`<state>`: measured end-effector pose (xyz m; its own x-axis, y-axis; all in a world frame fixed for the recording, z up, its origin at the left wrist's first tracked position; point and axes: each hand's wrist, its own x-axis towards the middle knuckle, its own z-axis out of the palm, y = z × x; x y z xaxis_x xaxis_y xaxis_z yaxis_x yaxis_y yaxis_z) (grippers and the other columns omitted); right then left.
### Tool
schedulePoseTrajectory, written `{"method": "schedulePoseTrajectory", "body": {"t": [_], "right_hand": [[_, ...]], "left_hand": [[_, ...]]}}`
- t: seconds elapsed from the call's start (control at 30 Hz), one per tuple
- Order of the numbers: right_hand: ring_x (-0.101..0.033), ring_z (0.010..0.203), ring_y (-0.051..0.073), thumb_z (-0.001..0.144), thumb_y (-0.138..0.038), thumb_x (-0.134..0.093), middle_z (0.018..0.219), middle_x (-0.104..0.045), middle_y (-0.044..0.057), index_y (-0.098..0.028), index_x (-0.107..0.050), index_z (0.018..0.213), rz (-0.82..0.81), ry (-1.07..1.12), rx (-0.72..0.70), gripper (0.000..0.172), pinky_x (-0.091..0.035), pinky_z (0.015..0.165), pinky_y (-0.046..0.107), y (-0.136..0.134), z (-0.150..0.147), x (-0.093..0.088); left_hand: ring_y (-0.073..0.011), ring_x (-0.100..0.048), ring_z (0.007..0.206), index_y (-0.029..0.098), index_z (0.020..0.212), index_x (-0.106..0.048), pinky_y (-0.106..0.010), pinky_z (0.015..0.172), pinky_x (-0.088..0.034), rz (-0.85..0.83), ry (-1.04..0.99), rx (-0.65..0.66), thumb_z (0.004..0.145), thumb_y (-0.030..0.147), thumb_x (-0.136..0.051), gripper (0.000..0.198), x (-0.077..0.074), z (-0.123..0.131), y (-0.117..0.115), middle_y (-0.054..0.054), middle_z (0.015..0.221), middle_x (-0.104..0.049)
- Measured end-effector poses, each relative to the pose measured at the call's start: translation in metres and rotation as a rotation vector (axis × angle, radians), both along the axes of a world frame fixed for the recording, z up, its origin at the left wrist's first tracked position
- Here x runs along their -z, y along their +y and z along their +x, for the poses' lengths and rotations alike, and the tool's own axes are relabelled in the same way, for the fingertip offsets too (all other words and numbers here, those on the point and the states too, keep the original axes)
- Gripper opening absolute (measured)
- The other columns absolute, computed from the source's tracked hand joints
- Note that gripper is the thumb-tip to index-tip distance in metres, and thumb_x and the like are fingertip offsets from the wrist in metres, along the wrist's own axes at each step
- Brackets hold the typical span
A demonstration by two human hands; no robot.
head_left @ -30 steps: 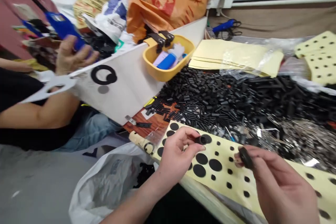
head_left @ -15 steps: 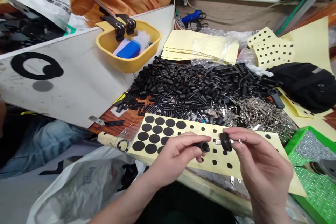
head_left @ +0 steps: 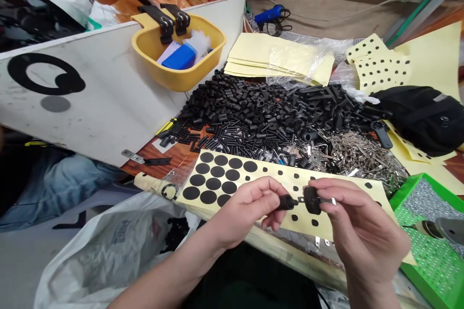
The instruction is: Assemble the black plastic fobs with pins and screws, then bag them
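Note:
My left hand [head_left: 250,205] pinches a small black plastic sleeve [head_left: 286,202] between thumb and fingers. My right hand [head_left: 357,229] grips a black round-headed part with a metal pin [head_left: 312,200]. The two parts meet end to end between the hands, just above a yellow backing sheet with black round stickers [head_left: 224,178]. A large heap of black plastic parts [head_left: 268,116] lies behind the sheet, with a pile of small metal pieces [head_left: 358,157] to its right.
A yellow tub [head_left: 177,77] hangs on a white board [head_left: 101,101] at the left. Yellow sheets [head_left: 279,58] lie at the back, a black pouch [head_left: 424,116] at the right. A green perforated tray [head_left: 431,246] sits at the lower right, a white plastic bag [head_left: 108,256] below the table edge.
The view swung right, off a neighbouring person. My hands came together, and the sleeve in the left hand now touches the pin of the part in the right.

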<state>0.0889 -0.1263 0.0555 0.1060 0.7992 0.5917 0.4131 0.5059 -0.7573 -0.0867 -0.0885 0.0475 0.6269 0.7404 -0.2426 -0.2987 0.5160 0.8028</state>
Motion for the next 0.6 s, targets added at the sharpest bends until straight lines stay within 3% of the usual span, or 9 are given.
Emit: {"method": "schedulePoseTrajectory", "body": {"t": [0.1,0.3,0.6], "right_hand": [[-0.065,0.088,0.019,0.080,-0.001,-0.061,0.092,-0.068,0.005,-0.018,-0.065,0.091,-0.005,-0.006,0.012,0.021,-0.052,0.076,0.031,-0.001,0.001,0.000],[-0.066,0.091,0.017,0.082,-0.001,-0.060,0.093,-0.068,0.004,-0.020,-0.065,0.094,-0.055,-0.084,-0.093,0.023,-0.053,0.078,0.028,-0.001,0.004,0.005],[-0.067,0.098,0.020,0.079,-0.014,-0.070,0.104,-0.070,0.005,-0.025,-0.065,0.108,-0.190,-0.170,-0.152,0.031,-0.055,0.086,0.032,-0.001,0.011,0.014]], "left_hand": [[-0.0078,-0.050,0.050,0.014,0.084,-0.054,-0.022,0.048,-0.026,-0.011,-0.005,0.020,0.076,0.047,-0.066,0.035,0.001,0.001,0.001,0.001,0.060,-0.056],[-0.0062,-0.048,0.046,0.014,0.082,-0.054,-0.021,0.044,-0.023,-0.022,-0.008,0.051,0.077,0.049,-0.063,0.036,0.003,0.005,0.003,0.002,0.057,-0.056],[-0.0052,-0.047,0.044,0.016,0.081,-0.052,-0.020,0.043,-0.021,-0.134,0.074,-0.005,0.079,0.042,-0.061,0.028,0.004,0.008,0.002,0.004,0.056,-0.053]]}}
